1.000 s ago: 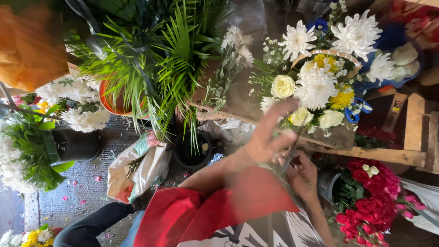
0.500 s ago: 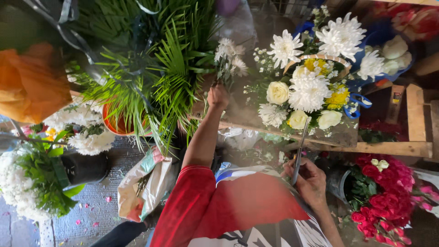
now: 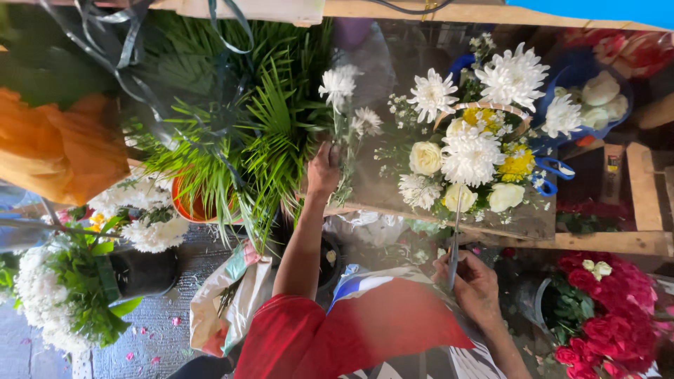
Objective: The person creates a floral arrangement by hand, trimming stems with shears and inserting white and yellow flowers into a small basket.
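The left hand (image 3: pixel 323 168) has reached up and now grips white chrysanthemum stems (image 3: pixel 342 140), while the right hand (image 3: pixel 474 284) stays closed on what looks like a thin green stalk (image 3: pixel 454 242).

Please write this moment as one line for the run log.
left hand: grips white flower stem | right hand: holds thin stem | beside: flower basket

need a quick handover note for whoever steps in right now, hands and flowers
Left hand: stretched out, closed on the stems of white chrysanthemums by the green palm fronds.
Right hand: near the body, gripping a thin upright stem.
Basket arrangement of white and yellow blooms stands on the wooden bench, already full. Blue-handled scissors lie beside it.
Both held stems are not yet in the basket.
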